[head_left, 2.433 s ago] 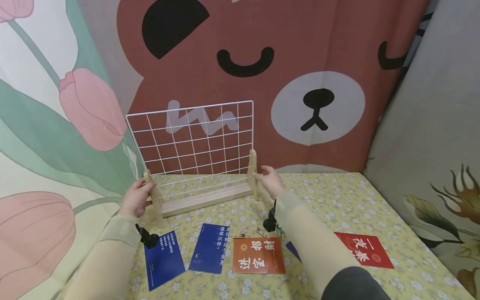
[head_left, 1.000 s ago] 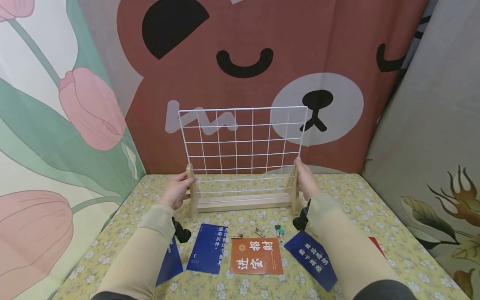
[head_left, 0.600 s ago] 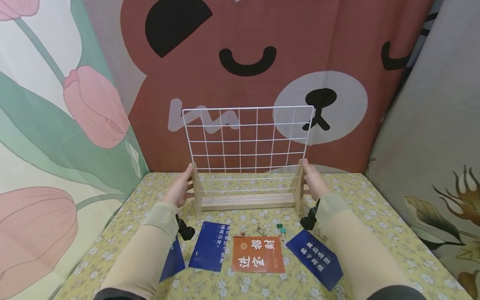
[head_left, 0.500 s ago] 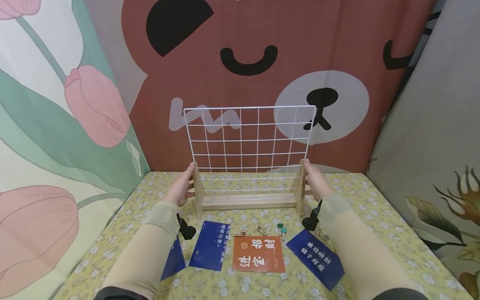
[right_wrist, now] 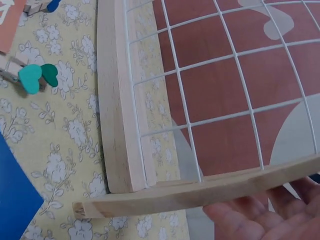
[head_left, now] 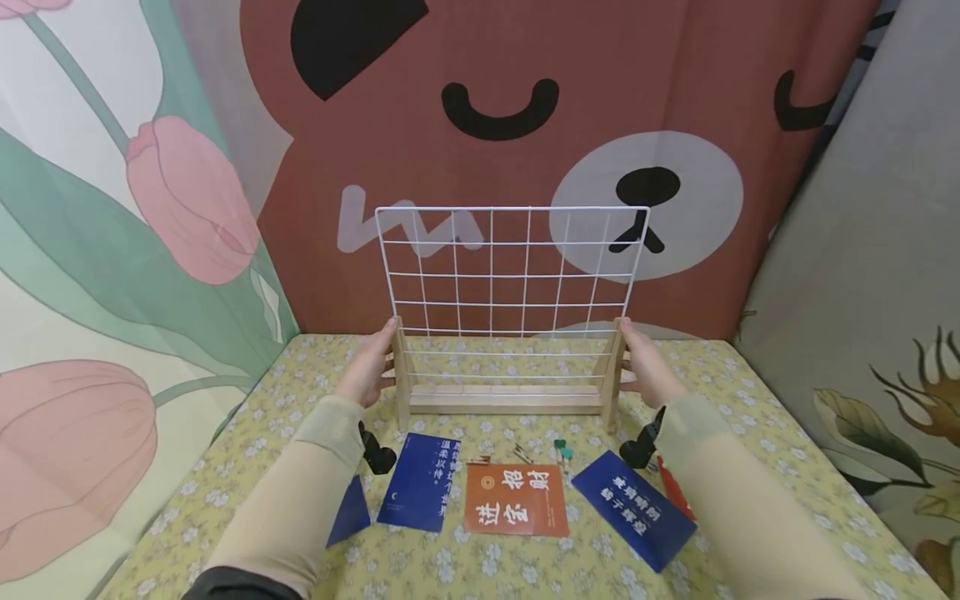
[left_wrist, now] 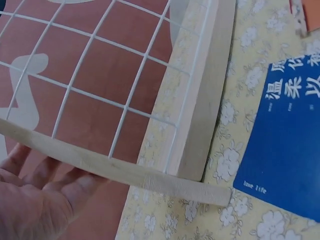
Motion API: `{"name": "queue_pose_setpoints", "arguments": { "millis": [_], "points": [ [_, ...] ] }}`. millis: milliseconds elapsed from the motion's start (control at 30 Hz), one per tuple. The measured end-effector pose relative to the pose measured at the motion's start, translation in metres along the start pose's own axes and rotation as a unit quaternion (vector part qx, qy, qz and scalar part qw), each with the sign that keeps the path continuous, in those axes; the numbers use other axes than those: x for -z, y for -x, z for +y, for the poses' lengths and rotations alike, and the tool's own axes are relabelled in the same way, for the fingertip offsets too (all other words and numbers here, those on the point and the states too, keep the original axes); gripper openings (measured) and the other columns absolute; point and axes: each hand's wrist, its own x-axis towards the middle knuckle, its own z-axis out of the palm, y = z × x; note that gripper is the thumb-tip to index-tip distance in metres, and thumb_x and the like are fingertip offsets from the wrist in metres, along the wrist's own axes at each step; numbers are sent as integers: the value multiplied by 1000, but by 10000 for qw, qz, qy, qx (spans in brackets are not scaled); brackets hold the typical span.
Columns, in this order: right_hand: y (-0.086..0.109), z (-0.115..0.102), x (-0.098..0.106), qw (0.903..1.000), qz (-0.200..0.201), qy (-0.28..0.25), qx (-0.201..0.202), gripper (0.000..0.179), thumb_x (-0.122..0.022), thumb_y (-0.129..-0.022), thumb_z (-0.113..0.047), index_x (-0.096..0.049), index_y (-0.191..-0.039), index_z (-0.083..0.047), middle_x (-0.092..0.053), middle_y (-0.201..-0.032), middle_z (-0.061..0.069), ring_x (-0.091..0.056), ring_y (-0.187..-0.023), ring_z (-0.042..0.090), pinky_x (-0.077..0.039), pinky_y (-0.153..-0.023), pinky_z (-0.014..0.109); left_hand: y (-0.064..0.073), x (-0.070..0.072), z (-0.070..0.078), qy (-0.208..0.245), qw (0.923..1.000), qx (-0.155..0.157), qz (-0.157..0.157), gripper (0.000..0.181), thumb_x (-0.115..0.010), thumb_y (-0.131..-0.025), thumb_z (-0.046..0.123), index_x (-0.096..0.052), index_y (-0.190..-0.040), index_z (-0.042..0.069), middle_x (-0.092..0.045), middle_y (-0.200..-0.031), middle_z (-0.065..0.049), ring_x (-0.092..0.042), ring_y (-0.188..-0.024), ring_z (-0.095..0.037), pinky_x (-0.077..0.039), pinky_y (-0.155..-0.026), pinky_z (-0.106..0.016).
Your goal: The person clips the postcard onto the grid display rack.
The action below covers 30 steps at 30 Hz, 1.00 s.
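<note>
A white wire grid [head_left: 510, 275] stands upright in a wooden stand, whose crossbar [head_left: 506, 405] lies low between two side posts. My left hand [head_left: 367, 368] touches the outer side of the left post [head_left: 402, 375], thumb near its top. Opposite it, my right hand [head_left: 651, 368] rests against the right post [head_left: 611, 379] in the same way. In the left wrist view, loosely extended fingers [left_wrist: 67, 192] lie along the post's outer face. The right wrist view shows the fingers [right_wrist: 230, 220] of the other hand beside its post; both thumbs are out of sight there.
On the flowered tablecloth [head_left: 420, 567] before the stand lie blue cards [head_left: 420, 483] [head_left: 633, 508], an orange card [head_left: 517, 500] and a partly hidden red card [head_left: 675, 487]. Small clips [head_left: 522, 454], some with green hearts [head_left: 562, 450], lie behind them. A bear-print cloth [head_left: 487, 175] hangs behind.
The stand with its grid has shifted right and turned from angled to facing me squarely. Both hands went with it. The left fingers went from gripping the post to resting along its side.
</note>
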Motion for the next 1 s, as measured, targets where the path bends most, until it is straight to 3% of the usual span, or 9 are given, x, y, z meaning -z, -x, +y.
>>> {"name": "queue_pose_setpoints", "arguments": {
  "millis": [333,567,767,1000],
  "points": [
    [6,10,16,9993,-315,-161,117,87,-38,-93,-65,-7,-156,-14,-3,-159,16,-14,-143,42,-29,-103,64,9,3,-4,50,9991,-276,-316,75,-47,-93,61,-25,-151,19,-20,-157,-11,-23,-142,-36,-28,-108,-56],
    [11,18,20,9991,-250,-113,332,85,-43,-96,-58,-4,-155,-11,-9,-157,20,-17,-142,42,-31,-103,62,10,6,4,-315,9984,-472,-35,75,-51,-95,55,-24,-153,17,-23,-155,-10,-24,-141,-36,-34,-105,-54],
    [6,15,23,9982,-122,160,568,78,-43,-99,-51,-6,-156,-13,-14,-157,21,-22,-140,43,-35,-100,61,7,14,10,-566,9965,-598,-121,69,-50,-97,49,-24,-154,20,-30,-153,-13,-30,-139,-36,-38,-102,-53],
    [6,11,24,9963,-200,322,766,70,-39,-103,-40,-1,-156,-16,-6,-157,23,-21,-138,48,-34,-98,65,8,15,13,-770,9943,-685,-261,62,-49,-99,44,-25,-153,25,-28,-154,-11,-31,-138,-37,-40,-101,-53]
  ]
}}
